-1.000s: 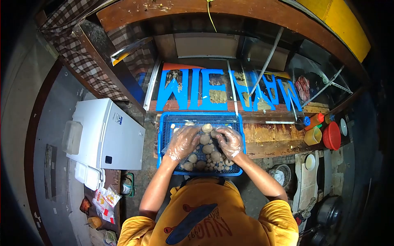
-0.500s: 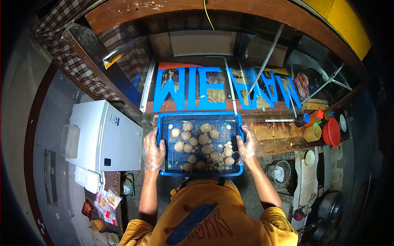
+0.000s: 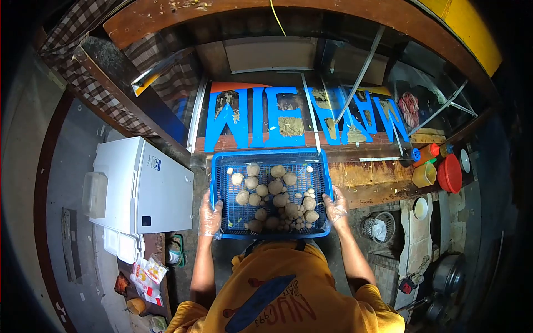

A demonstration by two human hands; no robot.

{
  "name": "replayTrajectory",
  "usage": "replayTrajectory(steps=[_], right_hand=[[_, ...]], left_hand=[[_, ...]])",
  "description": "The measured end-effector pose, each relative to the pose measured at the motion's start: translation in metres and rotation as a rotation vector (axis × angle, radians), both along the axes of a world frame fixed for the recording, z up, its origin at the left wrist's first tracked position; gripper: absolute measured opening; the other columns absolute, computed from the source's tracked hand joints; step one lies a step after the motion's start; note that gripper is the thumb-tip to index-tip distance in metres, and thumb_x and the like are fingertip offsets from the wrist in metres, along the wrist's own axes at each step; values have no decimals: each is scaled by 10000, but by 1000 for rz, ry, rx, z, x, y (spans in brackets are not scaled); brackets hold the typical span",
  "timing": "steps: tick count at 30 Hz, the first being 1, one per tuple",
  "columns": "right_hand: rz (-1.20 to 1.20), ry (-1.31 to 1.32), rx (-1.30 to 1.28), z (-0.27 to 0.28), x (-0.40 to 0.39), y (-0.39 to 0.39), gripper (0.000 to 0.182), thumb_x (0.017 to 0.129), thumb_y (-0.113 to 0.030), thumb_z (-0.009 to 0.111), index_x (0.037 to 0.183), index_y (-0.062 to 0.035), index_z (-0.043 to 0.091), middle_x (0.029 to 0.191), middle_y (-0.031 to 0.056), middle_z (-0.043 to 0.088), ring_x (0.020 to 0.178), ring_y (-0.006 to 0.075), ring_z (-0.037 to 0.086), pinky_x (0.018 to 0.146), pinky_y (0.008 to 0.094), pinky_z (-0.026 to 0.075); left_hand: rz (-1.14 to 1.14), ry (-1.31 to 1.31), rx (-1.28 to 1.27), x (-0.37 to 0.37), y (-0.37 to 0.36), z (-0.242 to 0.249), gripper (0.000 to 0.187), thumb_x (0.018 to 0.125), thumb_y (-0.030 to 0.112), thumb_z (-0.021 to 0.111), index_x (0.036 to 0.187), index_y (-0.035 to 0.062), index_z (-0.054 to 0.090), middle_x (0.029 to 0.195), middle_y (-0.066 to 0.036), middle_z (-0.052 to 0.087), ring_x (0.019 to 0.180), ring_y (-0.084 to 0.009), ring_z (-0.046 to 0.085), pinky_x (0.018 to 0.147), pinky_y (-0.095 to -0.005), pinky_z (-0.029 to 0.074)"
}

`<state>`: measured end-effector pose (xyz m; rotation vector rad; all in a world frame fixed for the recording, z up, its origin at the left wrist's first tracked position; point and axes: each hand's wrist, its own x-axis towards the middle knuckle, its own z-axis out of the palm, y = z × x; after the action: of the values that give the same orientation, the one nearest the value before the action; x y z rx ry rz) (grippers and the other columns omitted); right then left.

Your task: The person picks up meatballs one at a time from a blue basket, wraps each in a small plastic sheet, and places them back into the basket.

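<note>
One white chest freezer point(image 3: 143, 186) at far left, with a narrow gap toward the left hand point(image 3: 210, 215); little room for swinging outward on that side. Left grip closed on the side of the blue tray point(image 3: 265, 175), thumb up by the rim and fingers partly hidden against the outer wall, probably for steadying. Thin clear plastic over both hands, likely for cleanliness.

At centre, tray squarely before the body and between both hands, near rim close to the yellow shirt point(image 3: 288, 294), far rim beside the lettered glass point(image 3: 288, 116), so no visible room for pushing forward. Underside hidden; cannot tell whether resting on something or borne by the hands alone. Inside, many greyish balls point(image 3: 291, 210), larger ones spread loosely, smaller ones bunched toward the near right, all likely kept from rolling off by the raised walls.

Right hand point(image 3: 337, 208) opposite the left, grip likewise closed on the tray side, apparently for level balance. Farther right, wooden worktop point(image 3: 361, 180), then yellow jug point(image 3: 424, 175) and red bowl point(image 3: 448, 173) at the far end, well apart from that hand. Below, waste basket point(image 3: 378, 227), with some room beside the right forearm.
</note>
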<state>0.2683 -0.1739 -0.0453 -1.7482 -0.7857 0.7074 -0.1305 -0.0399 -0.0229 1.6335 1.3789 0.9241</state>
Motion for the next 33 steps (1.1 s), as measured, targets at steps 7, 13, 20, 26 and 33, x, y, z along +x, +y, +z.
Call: replayTrajectory(steps=[7,13,20,26,33], right_hand=[[5,-52,18,4,-7,-1,352,929,-23,708,1279,-55,684,1017,56,758,921,143,689,871,331,555],[40,-60,15,4,-5,-4,470,899,31,702,1356,-62,637,1056,87,742,958,173,697,905,347,555],[94,-91,78,16,12,-17,501,933,52,660,1419,-37,575,1171,124,714,1065,204,681,980,350,522],[117,-115,39,20,41,-35,479,983,20,631,1452,-14,541,1256,139,681,1132,216,648,1025,363,494],[112,-47,82,34,75,-49,469,992,6,632,1452,0,545,1276,129,670,1162,219,628,1054,371,481]], left_hand=[[-11,65,45,8,-8,14,532,1000,-32,562,1520,0,453,1216,-206,713,1116,-261,701,1005,-390,519],[0,114,33,11,-9,15,562,978,-53,570,1522,28,457,1201,-224,714,1090,-326,715,983,-412,528],[-6,109,-33,30,-22,23,581,992,-45,546,1556,-13,411,1285,-220,685,1161,-287,678,1049,-394,495],[-45,79,-31,58,-33,26,567,994,-47,532,1547,-40,410,1350,-219,647,1230,-269,631,1085,-377,464],[-25,72,-52,103,-50,40,553,977,-67,533,1521,-35,438,1255,-223,692,1133,-266,679,1025,-373,498]])
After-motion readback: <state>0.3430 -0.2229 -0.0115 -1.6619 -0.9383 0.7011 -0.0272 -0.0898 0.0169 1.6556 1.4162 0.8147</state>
